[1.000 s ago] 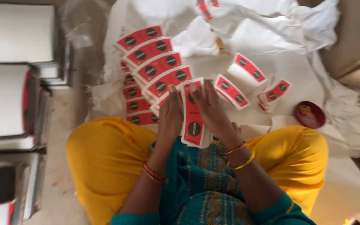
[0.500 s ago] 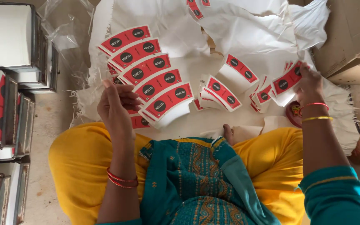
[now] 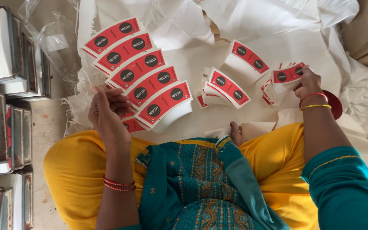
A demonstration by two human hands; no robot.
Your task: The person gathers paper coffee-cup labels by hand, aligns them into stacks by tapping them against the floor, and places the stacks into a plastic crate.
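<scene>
Five neat stacks of red-and-white curved paper blanks (image 3: 143, 72) lie fanned at upper left on the white cloth (image 3: 277, 38), smaller piles mid-frame remain loose, the right hand (image 3: 306, 83) grips a fresh bunch (image 3: 287, 76), and the left hand (image 3: 107, 113) hovers open.

Head view, single frame. Lighting bright, diffuse, daylight-like; no hard-edged shadows. Strongest light falls on the white cloth (image 3: 243, 25) at the top, where folds wash out near pure white and lose texture. Soft shadows sit under the fanned stack of red-and-white cards (image 3: 143, 81) and beside the left hand (image 3: 107, 113). Clear plastic wrap (image 3: 47, 38) at upper left shows mild specular glare. Metal frames (image 3: 11, 127) on the left edge read dimmer. Focus acceptable centre-frame; printed cards crisp. Teal sleeve (image 3: 346, 187) at lower right is soft, close to the lens. Slight wide-angle stretch at the edges. Right hand (image 3: 305, 83) shows no motion blur.
</scene>
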